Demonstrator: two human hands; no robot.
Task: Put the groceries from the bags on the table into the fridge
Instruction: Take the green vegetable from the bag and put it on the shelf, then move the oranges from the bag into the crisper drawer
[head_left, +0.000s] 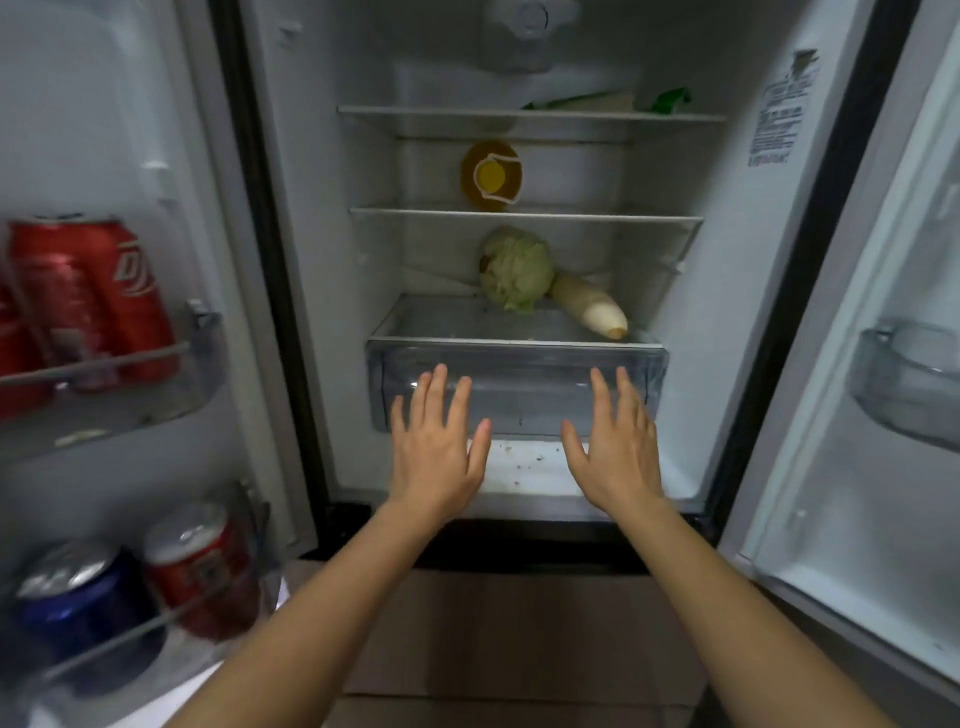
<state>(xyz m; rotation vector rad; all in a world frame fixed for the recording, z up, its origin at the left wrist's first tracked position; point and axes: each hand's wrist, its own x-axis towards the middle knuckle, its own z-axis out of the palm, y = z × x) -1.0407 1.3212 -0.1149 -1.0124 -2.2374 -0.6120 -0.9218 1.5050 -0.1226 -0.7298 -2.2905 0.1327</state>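
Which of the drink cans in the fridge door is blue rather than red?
The blue can on the lower door shelf, far left. The red can beside it and the red cans on the upper shelf differ in colour.

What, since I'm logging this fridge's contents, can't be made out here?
All head view:
- Top-shelf green packets: mostly hidden behind the shelf rim.
- Wall sticker: print too small, blurred.
- Red cans in the left door: labels blurred, one cut by the frame edge.
- Left hand and right hand at the drawer: contact unclear.
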